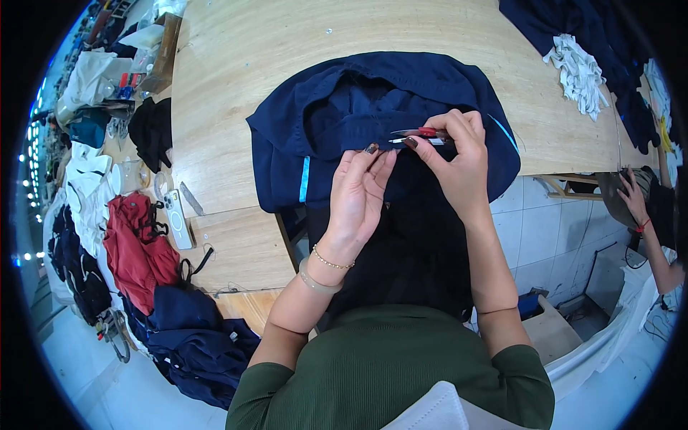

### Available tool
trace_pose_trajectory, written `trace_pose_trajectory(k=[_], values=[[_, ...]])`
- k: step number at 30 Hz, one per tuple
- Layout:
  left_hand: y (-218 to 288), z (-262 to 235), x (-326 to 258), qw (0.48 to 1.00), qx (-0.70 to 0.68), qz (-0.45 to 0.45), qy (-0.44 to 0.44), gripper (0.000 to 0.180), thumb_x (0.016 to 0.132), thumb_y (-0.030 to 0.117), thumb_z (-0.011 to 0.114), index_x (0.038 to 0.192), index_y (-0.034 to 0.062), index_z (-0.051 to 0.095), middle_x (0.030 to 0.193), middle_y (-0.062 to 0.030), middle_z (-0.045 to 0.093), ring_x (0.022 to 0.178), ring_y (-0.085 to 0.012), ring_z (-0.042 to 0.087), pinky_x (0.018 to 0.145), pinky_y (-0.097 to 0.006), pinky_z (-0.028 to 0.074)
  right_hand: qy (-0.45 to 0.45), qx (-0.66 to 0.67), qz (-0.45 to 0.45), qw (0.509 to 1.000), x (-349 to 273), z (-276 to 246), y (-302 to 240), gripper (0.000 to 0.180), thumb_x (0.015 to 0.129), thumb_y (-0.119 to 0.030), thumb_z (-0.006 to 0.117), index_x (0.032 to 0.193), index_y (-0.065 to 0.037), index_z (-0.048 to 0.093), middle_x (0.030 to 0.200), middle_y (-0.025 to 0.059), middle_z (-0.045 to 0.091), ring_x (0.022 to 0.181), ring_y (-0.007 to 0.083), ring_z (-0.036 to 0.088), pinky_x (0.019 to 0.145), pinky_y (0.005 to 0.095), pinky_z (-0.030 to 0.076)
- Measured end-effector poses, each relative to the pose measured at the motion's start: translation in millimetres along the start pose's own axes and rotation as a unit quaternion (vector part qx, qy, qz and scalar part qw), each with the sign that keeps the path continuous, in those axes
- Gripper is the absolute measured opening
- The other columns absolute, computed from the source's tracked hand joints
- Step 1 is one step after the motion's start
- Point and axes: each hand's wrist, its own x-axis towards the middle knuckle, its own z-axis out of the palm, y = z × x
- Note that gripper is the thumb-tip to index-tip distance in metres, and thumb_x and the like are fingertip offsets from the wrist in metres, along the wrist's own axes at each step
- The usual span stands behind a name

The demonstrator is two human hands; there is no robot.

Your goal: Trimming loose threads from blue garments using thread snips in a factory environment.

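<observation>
While my right hand pinches red-handled snips, my left hand pins the navy garment beside them; soft, limp cloth, I judge, best gripped at its seam.

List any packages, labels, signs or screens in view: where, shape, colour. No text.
Phone: flat on the wooden table, left of the navy garment; white oblong, back up, no screen showing.
Small packages: far left table edge; red and blue, too small to detail.
No signs or readable labels.
</observation>
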Motion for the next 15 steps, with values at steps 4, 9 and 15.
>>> trace_pose_trajectory(k=[4,9,15], values=[[-1,-4,1,1.0,-0.008,-0.007,-0.007,0.006,0.095,0.005,0.055,0.093,0.0004,0.053,0.1,-0.0111,0.063,0.097,-0.0172,0.065,0.094,-0.027,0.053,-0.026,0.061,0.008,0.998,-4,6,-2,0.02,0.075,-0.015,0.079,0.084,-0.005,0.064,0.076,0.0003,0.055,0.079,0.0165,0.046,0.072,0.0287,0.036],[-2,2,0,1.0,0.013,0.001,-0.005,0.006,0.096,0.006,0.054,0.094,0.0003,0.054,0.103,-0.0128,0.065,0.098,-0.0182,0.065,0.093,-0.029,0.053,0.017,0.348,0.202,0.915,-3,11,2,0.017,0.08,-0.013,0.077,0.085,-0.003,0.065,0.08,-0.0011,0.053,0.075,0.0071,0.048,0.069,0.0209,0.04],[10,0,6,0.992,0.127,-0.016,0.001,0.009,0.096,0.008,0.053,0.099,-0.0004,0.056,0.099,-0.0133,0.068,0.093,-0.0193,0.068,0.091,-0.031,0.054,-0.009,0.236,0.116,0.965,5,8,3,0.016,0.081,-0.012,0.077,0.084,-0.002,0.064,0.081,-0.0004,0.054,0.072,0.0057,0.048,0.068,0.021,0.041]])
